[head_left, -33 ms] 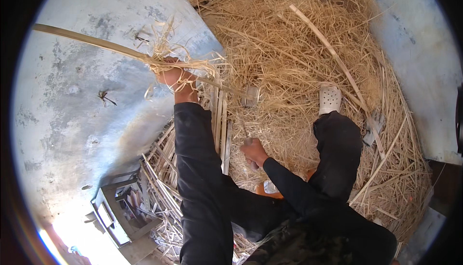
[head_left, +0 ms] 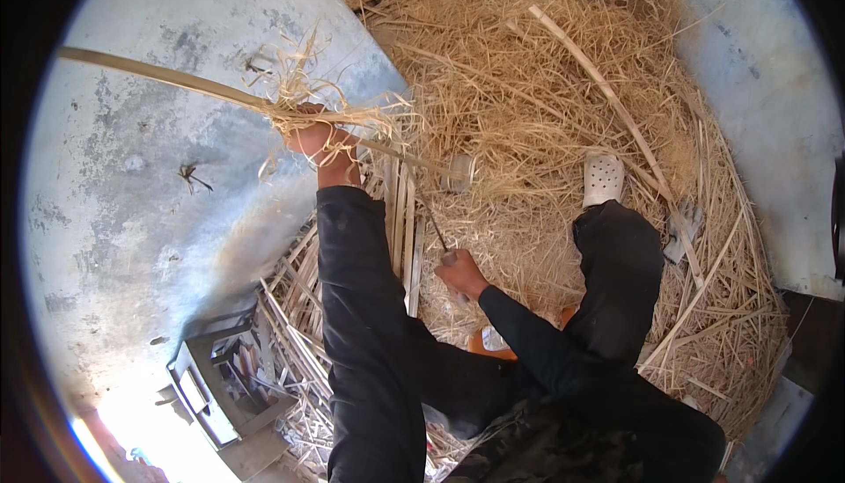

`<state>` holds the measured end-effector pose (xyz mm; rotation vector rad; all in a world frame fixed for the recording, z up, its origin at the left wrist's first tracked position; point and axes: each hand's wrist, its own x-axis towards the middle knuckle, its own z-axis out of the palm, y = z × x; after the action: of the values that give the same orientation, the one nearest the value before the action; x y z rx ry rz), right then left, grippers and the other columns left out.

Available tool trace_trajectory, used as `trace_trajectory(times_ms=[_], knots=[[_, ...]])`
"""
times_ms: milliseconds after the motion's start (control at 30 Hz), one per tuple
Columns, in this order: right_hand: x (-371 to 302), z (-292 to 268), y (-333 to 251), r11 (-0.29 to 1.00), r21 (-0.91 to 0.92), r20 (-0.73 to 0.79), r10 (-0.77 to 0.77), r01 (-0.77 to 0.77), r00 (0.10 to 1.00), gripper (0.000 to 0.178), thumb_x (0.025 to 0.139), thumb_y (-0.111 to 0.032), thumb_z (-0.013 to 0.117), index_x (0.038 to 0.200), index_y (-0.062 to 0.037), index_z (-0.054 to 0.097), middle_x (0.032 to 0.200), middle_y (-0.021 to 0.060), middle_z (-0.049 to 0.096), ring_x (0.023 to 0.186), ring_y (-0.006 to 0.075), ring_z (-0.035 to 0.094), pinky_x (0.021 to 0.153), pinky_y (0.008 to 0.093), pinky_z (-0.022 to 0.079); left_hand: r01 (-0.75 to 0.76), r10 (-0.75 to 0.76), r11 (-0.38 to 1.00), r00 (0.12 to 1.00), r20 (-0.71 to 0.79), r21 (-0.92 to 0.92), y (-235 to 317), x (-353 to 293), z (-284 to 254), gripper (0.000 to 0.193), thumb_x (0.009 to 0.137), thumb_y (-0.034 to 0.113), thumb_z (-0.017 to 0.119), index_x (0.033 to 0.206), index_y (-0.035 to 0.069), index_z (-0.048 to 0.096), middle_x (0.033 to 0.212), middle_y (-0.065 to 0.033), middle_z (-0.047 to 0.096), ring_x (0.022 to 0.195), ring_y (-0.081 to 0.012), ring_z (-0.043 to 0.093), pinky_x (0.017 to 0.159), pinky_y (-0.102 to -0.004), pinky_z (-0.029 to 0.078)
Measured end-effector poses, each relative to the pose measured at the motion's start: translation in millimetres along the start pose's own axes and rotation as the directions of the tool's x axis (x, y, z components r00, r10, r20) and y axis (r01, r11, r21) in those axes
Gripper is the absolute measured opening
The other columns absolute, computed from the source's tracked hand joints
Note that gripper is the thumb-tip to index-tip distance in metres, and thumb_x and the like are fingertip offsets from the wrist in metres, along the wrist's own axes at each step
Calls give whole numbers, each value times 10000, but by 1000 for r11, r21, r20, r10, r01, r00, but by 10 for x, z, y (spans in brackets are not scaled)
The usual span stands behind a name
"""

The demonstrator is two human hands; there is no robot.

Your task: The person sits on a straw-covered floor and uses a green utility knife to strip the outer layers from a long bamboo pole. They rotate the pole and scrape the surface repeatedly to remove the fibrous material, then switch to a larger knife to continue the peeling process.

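My left hand [head_left: 319, 142] is closed around a long bamboo strip [head_left: 176, 78], amid a tuft of curled pale shavings [head_left: 299, 87]. The strip slants from the far left, through the fist, down toward the middle of the floor. Low in the middle, my right hand [head_left: 461, 274] grips the handle of a long, thin knife [head_left: 435, 223]. Its dark blade points up and left toward the strip's lower part; whether the two touch, I cannot tell.
A deep heap of shavings [head_left: 519, 87] covers the floor ahead. Loose strips [head_left: 607, 91] lie on it, with more strips [head_left: 403, 219] stacked beside my left arm. A clear jar [head_left: 459, 173] lies near the strip's end. Walls [head_left: 114, 149] stand left and right.
The knife and my right hand have shifted slightly up and left, and the blade shows more plainly. My left hand and the bamboo strip are almost where they were.
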<state>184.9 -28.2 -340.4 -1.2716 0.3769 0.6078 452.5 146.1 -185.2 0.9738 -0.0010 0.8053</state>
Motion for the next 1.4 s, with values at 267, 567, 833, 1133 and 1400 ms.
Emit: trace_trajectory(times_ms=[267,567,833,1133,1400], knots=[[319,-324,681,976,213,108,-80,56,991,178,789,-170,655,804,-16,568,615,43,518,471,180,511,445,363,397,-236,132,674,971,200,700,-102,-57,-777,165,940,205,471,964,63,551,879,-69,593,743,-185,604,571,-302,503],[504,-409,816,994,83,-77,80,-74,994,113,830,-121,586,763,-43,540,558,29,464,407,154,449,373,328,361,-555,32,-24,831,555,832,-80,-336,-982,154,926,169,470,968,52,561,920,-100,605,812,-229,607,642,-347,503],[-45,177,-78,859,-372,49,-361,353,931,123,753,-107,586,723,-2,530,642,138,536,537,274,529,523,369,431,-772,-214,-454,579,787,444,-185,-598,-760,149,914,137,469,971,42,569,956,-127,616,873,-267,610,705,-387,504],[41,-20,436,966,232,-38,129,-117,991,144,813,-81,583,720,-78,473,551,-7,397,399,112,413,363,305,333,-759,-247,-195,651,718,621,188,-790,63,127,869,113,501,902,44,602,900,-163,611,876,-309,605,744,-399,480],[329,-283,968,881,-303,113,-346,364,931,50,761,-49,575,753,-35,528,547,-8,399,436,128,448,388,319,359,-145,62,885,978,197,442,-586,-104,182,172,909,220,500,865,77,585,700,-85,573,604,-235,583,508,-365,463]])
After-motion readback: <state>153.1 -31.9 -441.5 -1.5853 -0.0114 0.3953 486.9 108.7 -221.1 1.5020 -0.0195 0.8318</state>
